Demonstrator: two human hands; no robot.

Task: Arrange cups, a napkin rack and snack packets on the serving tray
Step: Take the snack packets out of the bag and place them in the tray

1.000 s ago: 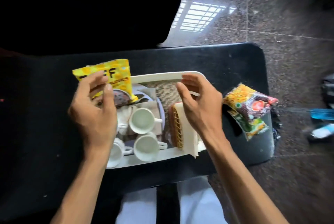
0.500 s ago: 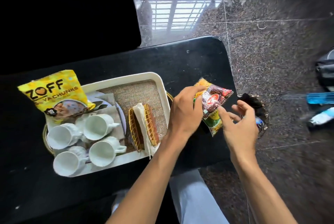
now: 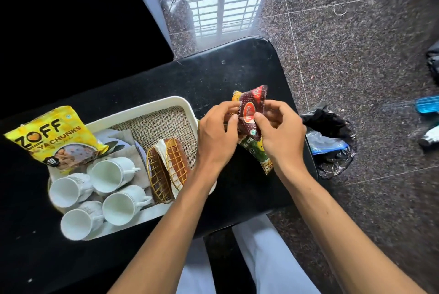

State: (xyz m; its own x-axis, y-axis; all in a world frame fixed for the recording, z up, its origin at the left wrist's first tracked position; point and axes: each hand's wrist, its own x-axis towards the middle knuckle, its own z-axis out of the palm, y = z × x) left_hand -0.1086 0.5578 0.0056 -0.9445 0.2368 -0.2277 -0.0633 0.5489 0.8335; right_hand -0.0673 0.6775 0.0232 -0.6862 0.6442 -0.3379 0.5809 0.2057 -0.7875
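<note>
A white serving tray (image 3: 166, 103) with a burlap liner sits on the black table. On it lie several white cups (image 3: 111, 176) on their sides, a gold wire napkin rack (image 3: 177, 165) holding a white napkin, and a yellow ZOFF soya-chunks packet (image 3: 51, 137) leaning over the tray's far left corner. Just right of the tray, my left hand (image 3: 215, 138) and my right hand (image 3: 281, 133) both pinch a dark red snack packet (image 3: 249, 111), lifted above the table. A green and yellow packet (image 3: 257, 152) hangs under it.
The black table (image 3: 237, 68) ends close to my right hand. Beyond that edge, on the speckled stone floor, stands a bin lined with a black bag (image 3: 332, 141). A blue bottle (image 3: 426, 103) and a white bottle (image 3: 430, 136) lie at far right.
My left hand left the yellow packet and crossed to the right of the tray. Both hands closed on the red packet and lifted it off the table; the view shifted right.
</note>
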